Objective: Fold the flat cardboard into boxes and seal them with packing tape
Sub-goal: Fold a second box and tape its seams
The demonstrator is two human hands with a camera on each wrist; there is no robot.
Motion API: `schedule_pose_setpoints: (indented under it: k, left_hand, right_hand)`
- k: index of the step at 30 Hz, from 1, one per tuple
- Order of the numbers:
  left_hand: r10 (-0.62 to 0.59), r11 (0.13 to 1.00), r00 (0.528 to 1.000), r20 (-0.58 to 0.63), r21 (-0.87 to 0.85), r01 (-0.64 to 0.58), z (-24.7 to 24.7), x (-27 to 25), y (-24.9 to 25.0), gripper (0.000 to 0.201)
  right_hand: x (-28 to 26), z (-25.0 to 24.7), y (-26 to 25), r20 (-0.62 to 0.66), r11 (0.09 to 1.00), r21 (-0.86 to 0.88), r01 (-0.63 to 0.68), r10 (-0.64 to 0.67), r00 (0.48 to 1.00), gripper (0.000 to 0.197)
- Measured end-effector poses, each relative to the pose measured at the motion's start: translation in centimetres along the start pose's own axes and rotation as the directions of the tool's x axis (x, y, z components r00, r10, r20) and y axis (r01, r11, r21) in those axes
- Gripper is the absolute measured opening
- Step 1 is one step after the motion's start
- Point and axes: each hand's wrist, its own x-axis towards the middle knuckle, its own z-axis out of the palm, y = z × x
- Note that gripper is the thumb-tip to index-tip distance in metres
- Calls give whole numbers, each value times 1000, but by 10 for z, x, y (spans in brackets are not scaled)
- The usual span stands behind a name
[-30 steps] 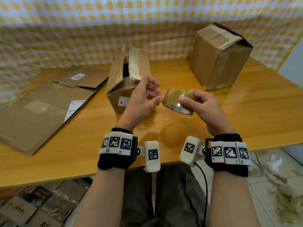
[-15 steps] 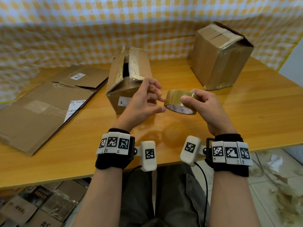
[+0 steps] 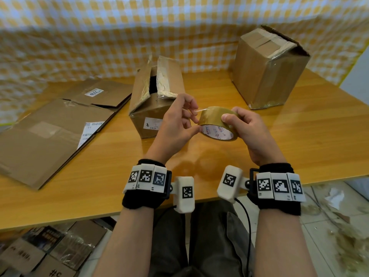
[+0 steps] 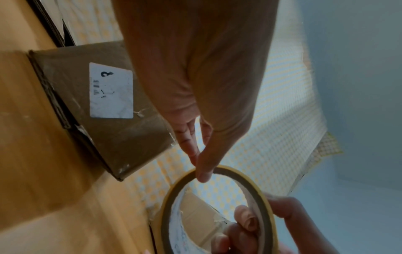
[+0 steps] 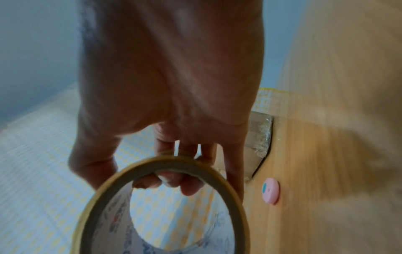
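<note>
A brown packing tape roll is held above the wooden table. My right hand grips it, thumb on the outer face and fingers through the core. My left hand pinches the tape's free end at the roll's left edge, and a short clear strip stretches from the fingers to the roll. The left wrist view shows the left fingertips on the roll's rim. Just behind the left hand stands a small cardboard box with its top flaps partly apart.
A taller taped box stands at the back right. Flat cardboard sheets lie on the table's left side. A small pink round object lies on the table near the right hand. More cardboard lies on the floor under the table.
The left fingers have closed on the roll's edge and lifted a short strip of tape. The right hand has turned the roll slightly.
</note>
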Motion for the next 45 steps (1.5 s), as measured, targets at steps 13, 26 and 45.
schedule_pose_setpoints:
  k: [13, 26, 45]
  left_hand:
    - [113, 985, 992, -51, 139, -105, 11, 1, -5, 40]
    - [196, 958, 974, -110, 234, -167, 17, 1, -2, 39]
    - [192, 938, 974, -123, 314, -145, 22, 3, -4, 36]
  right_hand:
    - [0, 3, -1, -17, 996, 75, -44, 45, 999, 26]
    - [-1, 7, -5, -60, 992, 105, -72, 79, 995, 24]
    - [-2, 8, -1, -45, 992, 110, -63, 69, 997, 17]
